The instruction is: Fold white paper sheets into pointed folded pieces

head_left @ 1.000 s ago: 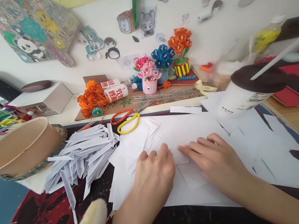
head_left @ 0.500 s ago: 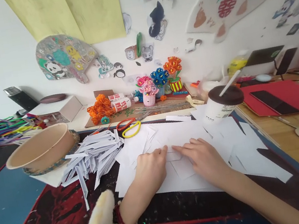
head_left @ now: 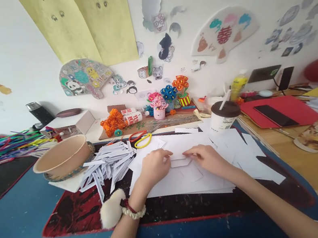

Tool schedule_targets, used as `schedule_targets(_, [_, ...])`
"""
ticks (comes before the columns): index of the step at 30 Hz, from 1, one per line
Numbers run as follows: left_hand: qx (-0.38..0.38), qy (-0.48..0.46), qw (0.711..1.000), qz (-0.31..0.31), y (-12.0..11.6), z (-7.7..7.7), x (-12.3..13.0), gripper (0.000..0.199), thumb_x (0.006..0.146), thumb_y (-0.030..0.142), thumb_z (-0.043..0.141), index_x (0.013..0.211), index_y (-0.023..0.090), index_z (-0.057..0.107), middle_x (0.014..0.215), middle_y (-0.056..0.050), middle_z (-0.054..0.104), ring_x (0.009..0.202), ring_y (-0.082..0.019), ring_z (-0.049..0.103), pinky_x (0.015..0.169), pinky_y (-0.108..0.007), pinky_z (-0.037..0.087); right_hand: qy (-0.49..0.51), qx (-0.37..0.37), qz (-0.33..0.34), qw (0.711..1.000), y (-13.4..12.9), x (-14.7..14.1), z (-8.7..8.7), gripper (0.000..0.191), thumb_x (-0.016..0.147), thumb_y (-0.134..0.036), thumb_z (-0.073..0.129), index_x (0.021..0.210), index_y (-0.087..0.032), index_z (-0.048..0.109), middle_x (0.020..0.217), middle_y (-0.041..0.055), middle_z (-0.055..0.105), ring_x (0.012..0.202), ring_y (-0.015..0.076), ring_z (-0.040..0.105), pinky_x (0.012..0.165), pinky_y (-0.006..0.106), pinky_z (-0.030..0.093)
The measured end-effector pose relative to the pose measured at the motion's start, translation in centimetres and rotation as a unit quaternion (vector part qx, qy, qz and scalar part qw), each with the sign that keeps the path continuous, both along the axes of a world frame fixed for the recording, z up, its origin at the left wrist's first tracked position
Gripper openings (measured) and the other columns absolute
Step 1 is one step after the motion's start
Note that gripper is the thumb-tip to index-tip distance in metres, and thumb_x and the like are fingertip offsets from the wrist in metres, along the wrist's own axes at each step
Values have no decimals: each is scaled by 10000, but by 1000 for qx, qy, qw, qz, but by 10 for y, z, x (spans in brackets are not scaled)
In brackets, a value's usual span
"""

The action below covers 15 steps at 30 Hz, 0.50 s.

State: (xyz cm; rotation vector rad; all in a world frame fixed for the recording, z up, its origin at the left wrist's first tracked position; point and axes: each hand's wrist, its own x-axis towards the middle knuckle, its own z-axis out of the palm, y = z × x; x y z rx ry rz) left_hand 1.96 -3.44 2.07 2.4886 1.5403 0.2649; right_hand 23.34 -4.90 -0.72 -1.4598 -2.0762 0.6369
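Note:
A small folded piece of white paper [head_left: 180, 163] lies between my hands, with a crease running across it and slanted lower corners. My left hand [head_left: 156, 166] has its fingers curled, thumb and forefinger pinched at the paper's left end. At the right end, my right hand [head_left: 209, 160] pinches the same paper between thumb and forefinger. Beneath them are large white sheets [head_left: 159, 188], with loose small paper pieces on top. To the left, a pile of folded paper strips [head_left: 112, 160] lies beside scissors with yellow and orange handles [head_left: 143, 141].
A beige bowl [head_left: 60, 154] stands at the left. A lidded drink cup with a straw [head_left: 225, 117] is close to my right hand. Further right a phone [head_left: 275, 115] rests on a red folder [head_left: 248, 113]. Craft flowers [head_left: 157, 102] line the back.
Both hands have gone from pressing forefingers along the folded paper to pinching its ends. The camera view has tilted up and shifted.

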Motion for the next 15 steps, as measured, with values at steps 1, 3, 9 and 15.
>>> schedule_targets(1, [-3, -14, 1000, -1, 4, -1, -2, 284, 856, 199, 491, 1056, 270, 679, 1067, -23, 701, 955, -229, 651, 749, -315, 478, 7, -2, -3, 1000, 2, 2, -2, 298, 843, -119, 517, 1045, -200, 720, 1033, 49, 721, 916, 215, 622, 792, 333, 469])
schedule_targets(3, [-13, -37, 999, -3, 10, -5, -4, 216, 826, 222, 543, 985, 257, 685, 1008, -13, 703, 927, -215, 644, 737, -294, 471, 7, -3, -7, 1000, 5, 2, -4, 256, 806, -155, 591, 1022, -206, 719, 1025, 48, 717, 894, 220, 618, 768, 335, 472])
schedule_targets(9, [-44, -70, 996, -33, 19, -14, 2, 146, 770, 159, 566, 845, 203, 684, 900, -41, 687, 879, -203, 620, 748, -280, 455, 10, -19, 4, 1000, 16, -2, -6, 190, 686, -108, 677, 835, -214, 728, 850, 33, 686, 858, 222, 600, 763, 331, 452])
schedule_targets(15, [-80, -94, 990, -74, 23, -9, 2, 103, 766, 211, 610, 830, 180, 685, 861, -45, 688, 833, -197, 612, 738, -276, 454, 30, -45, 4, 999, 23, -2, -7, 193, 634, -96, 689, 787, -207, 725, 776, 25, 645, 758, 194, 590, 699, 302, 449])
